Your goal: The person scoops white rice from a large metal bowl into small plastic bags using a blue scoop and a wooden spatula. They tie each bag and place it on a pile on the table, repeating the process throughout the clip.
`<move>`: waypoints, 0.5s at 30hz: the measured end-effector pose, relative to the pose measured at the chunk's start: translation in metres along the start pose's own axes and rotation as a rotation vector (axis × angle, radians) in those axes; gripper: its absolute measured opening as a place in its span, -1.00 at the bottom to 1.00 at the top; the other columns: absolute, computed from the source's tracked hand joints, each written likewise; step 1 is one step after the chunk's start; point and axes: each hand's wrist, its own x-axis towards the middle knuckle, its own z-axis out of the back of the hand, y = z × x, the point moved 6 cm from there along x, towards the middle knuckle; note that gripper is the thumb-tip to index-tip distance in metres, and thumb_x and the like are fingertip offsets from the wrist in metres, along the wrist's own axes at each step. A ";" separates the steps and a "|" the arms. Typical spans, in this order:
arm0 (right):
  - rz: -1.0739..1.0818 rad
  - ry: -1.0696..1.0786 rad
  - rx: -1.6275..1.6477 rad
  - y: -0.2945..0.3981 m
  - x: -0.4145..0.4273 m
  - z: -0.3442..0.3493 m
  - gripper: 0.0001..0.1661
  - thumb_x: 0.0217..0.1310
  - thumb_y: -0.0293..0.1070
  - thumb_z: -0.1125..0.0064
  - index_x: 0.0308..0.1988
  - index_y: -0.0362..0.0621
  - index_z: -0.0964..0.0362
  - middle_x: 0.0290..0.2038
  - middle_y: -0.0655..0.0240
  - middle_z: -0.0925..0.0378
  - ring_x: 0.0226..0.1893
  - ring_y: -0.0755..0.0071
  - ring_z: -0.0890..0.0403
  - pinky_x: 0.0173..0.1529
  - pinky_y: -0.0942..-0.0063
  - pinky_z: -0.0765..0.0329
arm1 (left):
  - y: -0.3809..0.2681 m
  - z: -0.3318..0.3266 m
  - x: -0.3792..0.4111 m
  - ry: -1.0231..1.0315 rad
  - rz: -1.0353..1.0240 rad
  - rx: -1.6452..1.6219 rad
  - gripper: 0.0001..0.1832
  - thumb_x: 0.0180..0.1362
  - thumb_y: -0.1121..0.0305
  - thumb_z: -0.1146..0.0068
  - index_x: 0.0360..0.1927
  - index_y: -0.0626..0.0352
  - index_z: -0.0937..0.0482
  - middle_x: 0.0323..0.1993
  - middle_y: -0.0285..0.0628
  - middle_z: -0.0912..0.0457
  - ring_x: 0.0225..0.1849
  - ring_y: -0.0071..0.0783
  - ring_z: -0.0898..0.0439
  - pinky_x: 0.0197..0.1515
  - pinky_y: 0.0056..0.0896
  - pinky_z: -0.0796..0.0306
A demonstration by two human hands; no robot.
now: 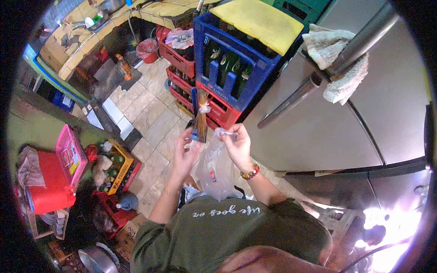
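My right hand (pixel 238 143), with a beaded bracelet (pixel 250 172) at its wrist, pinches the gathered top of a translucent plastic bag (pixel 218 170). The bag hangs in front of my shirt, and a small orange and dark item (pixel 213 177) shows through its film or on it. To the left of the bag is my left hand (pixel 184 153), slightly blurred, fingers apart and nothing visible in them. Beyond both hands a stick broom (pixel 201 116) stands beside a blue dustpan (pixel 194 134), against stacked crates.
A blue bottle crate (pixel 235 61) topped by a yellow board (pixel 257 20) rests on red crates (pixel 218 109). On the right is a steel refrigerator (pixel 317 133) with a towel (pixel 344 65) on its handle. A yellow crate (pixel 121 172) and red box (pixel 51 184) stand at left.
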 end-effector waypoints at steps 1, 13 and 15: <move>-0.060 -0.012 0.004 -0.002 -0.002 0.002 -0.78 0.11 -0.60 -0.20 -0.25 -0.18 -0.34 -0.35 0.44 -0.45 -0.42 0.62 -0.51 -0.28 0.59 -0.50 | -0.018 0.000 -0.012 0.043 -0.119 0.083 -0.37 -0.01 0.17 -0.34 0.15 0.14 -0.44 -0.07 -0.21 -0.48 0.04 -0.35 -0.39 0.03 -0.24 -0.32; -0.197 0.107 -0.208 0.000 0.096 -0.017 -0.80 0.16 -0.46 -0.15 -0.19 -0.29 -0.43 -0.41 0.33 -0.59 -0.42 0.53 -0.62 -0.31 0.57 -0.57 | -0.022 -0.005 0.025 0.705 -0.501 0.440 -0.68 -0.08 0.08 -0.36 -0.53 0.11 -0.56 -0.07 -0.16 -0.51 0.07 -0.18 -0.39 0.07 0.04 -0.15; -0.233 0.133 -0.201 0.010 0.116 -0.020 -0.75 0.15 -0.45 -0.16 -0.15 -0.31 -0.46 -0.38 0.29 -0.61 -0.40 0.51 -0.64 -0.29 0.56 -0.59 | -0.037 0.005 0.073 0.547 -0.504 0.230 -0.67 -0.03 0.19 -0.34 -0.25 0.14 -0.56 -0.03 -0.11 -0.50 0.06 -0.19 -0.46 0.09 -0.12 -0.28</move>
